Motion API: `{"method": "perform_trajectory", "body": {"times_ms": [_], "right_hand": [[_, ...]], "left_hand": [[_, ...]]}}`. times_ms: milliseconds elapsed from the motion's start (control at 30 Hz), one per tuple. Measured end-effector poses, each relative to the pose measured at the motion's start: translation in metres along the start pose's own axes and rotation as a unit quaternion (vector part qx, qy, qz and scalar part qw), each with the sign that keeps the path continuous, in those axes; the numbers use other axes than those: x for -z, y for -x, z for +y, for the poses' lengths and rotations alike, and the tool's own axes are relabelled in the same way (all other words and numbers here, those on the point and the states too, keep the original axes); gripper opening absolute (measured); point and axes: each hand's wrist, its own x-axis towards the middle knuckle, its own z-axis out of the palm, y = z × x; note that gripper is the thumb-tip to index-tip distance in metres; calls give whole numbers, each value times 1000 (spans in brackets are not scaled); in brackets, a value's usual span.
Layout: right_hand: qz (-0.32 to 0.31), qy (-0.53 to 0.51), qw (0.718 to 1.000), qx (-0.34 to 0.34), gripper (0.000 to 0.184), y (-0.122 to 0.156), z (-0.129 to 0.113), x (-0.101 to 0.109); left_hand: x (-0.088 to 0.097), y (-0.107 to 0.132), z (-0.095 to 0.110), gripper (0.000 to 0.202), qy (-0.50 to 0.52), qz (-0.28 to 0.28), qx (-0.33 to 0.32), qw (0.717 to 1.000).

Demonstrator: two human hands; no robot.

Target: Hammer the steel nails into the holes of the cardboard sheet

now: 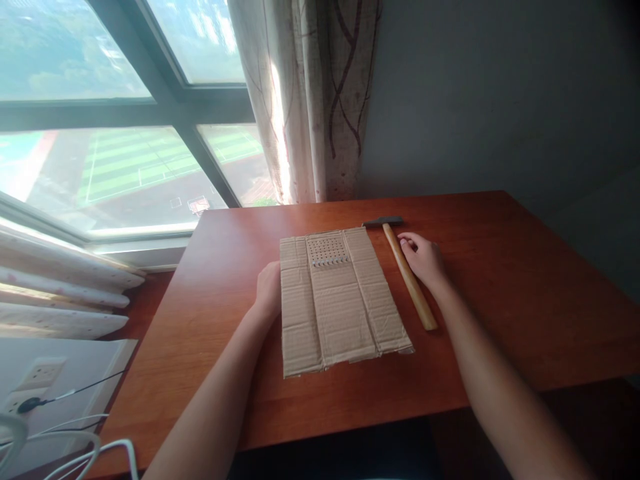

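A flat piece of brown corrugated cardboard (345, 317) with two lengthwise creases is in front of me on the table. Near its far end is a grid of small dark dots or holes (327, 249). A row of small shiny pieces (331, 263) runs along the grid's near side; they are too small to name surely. My left hand (269, 288) is at the cardboard's left edge, its fingers hidden. To the right of the cardboard lies a hammer (409, 280) with a wooden handle and dark metal head. Beside that handle rests my right hand (423, 257), fingers curled in, whatever they may hold hidden.
The reddish-brown wooden table (520, 287) reaches a dark wall (480, 100) at the back. A window (135, 160) and patterned curtain (305, 100) stand behind it to the left. White cables (95, 453) and a wall socket (43, 375) are at the lower left.
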Motion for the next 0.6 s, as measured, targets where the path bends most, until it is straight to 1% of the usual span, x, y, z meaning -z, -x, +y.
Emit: {"method": "perform_trajectory", "body": {"times_ms": [67, 167, 200, 267, 300, 367, 433, 467, 500, 600], "right_hand": [[20, -18, 1000, 1, 32, 0, -4, 1], [46, -53, 998, -8, 34, 4, -17, 6], [43, -71, 996, -17, 36, 7, -24, 8], [12, -120, 992, -40, 41, 17, -43, 14], [-41, -199, 976, -76, 41, 23, -53, 17], [-144, -312, 929, -139, 42, 37, -74, 24], [-223, -371, 880, -196, 42, 50, -91, 28], [-256, -387, 860, -214, 40, 55, -97, 28], [-279, -402, 842, -226, 39, 60, -101, 28], [-307, -453, 803, -237, 32, 68, -108, 25]], "left_hand": [[1, 1, 2, 37, 2, 1, -13, 1000], [8, 4, 10, 31, 53, -7, -48, 997], [11, 5, 13, 34, 83, -10, -49, 995], [19, 9, 18, 44, 158, -30, -13, 987], [24, 12, 20, 49, 196, -48, 20, 979], [32, 20, 23, 58, 263, -97, 83, 956], [36, 29, 26, 65, 290, -148, 113, 939], [37, 34, 27, 66, 296, -164, 121, 933], [37, 39, 29, 65, 298, -176, 126, 930], [31, 49, 35, 56, 313, -192, 134, 920]]}}
